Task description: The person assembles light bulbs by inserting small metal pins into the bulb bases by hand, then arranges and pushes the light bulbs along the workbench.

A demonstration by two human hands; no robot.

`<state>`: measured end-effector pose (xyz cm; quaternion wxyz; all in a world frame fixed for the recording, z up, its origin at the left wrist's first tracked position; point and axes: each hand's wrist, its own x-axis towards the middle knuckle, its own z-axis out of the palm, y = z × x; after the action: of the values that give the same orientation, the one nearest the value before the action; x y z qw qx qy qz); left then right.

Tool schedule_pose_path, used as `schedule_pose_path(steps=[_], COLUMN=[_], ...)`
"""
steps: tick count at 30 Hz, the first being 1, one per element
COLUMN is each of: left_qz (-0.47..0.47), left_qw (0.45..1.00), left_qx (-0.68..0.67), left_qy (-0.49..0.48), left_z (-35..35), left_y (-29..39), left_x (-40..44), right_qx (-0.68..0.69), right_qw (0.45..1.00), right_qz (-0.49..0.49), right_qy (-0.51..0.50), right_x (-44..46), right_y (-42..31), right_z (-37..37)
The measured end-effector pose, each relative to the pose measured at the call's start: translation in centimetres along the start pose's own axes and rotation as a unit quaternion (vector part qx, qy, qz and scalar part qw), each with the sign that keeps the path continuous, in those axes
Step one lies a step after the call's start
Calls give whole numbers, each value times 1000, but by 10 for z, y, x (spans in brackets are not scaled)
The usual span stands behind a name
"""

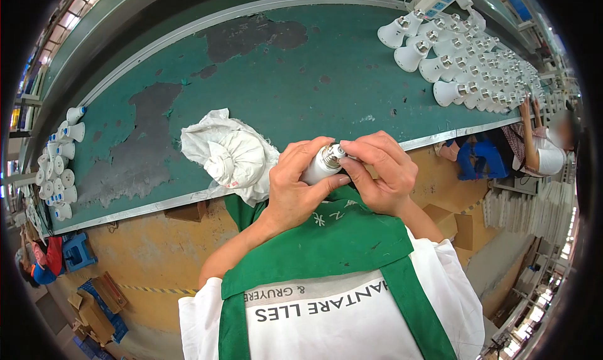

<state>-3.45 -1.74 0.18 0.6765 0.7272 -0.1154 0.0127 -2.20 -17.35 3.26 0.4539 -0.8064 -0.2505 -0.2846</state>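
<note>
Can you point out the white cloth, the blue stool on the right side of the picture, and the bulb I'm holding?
White cloth [236, 157]: head view, on its bunched middle.
Blue stool [482, 160]: head view, on its seat area.
Light bulb [321, 165]: head view, on its white body.

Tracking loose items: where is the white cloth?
In the head view, the white cloth lies on the green bench at its near edge, just left of the left hand.

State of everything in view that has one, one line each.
Left hand: closed around held bulb.
Right hand: fingers pinched at its cap end.
Held bulb: metal screw cap exposed.
White cloth: crumpled, on bench.
Bench top: worn, dark patches.
Bulbs at far right: grouped, metal caps exposed.
</note>
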Motion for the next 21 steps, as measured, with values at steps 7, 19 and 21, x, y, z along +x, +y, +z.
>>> schedule_pose_path(steps=[7, 19, 21], left_qz=[4, -1, -14], left_qw=[1000, 1000, 999], left_qx=[0, -9, -21], left_qy=[10, 24, 22], left_z=[3, 11, 13], left_y=[2, 2, -1], left_x=[1, -1, -3], right_qx=[14, -9, -13], right_qw=[1000, 999, 998], right_qz=[15, -37, -59], right_qy=[13, -1, -7], right_x=[-2, -5, -5], right_y=[-1, 3, 4], right_z=[2, 1, 1])
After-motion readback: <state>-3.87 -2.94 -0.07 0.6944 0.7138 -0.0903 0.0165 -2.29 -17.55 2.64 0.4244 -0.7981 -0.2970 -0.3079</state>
